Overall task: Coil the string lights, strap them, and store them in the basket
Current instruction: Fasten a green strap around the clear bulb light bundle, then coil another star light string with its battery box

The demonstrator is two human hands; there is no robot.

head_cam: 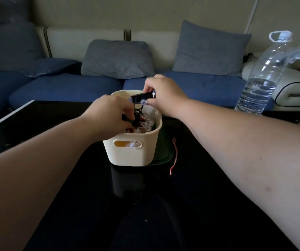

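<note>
Frame centre: left hand point(112, 113) grips string lights point(143, 122) inside basket point(131, 153); right hand point(161, 93) pinches their black box point(142, 96).

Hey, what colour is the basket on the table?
The basket is plain cream, clearest in the head view.

Black table point(209, 196), cream basket point(145, 151) on perhaps a green tray point(163, 151), red strap point(172, 166) just beside it
</note>
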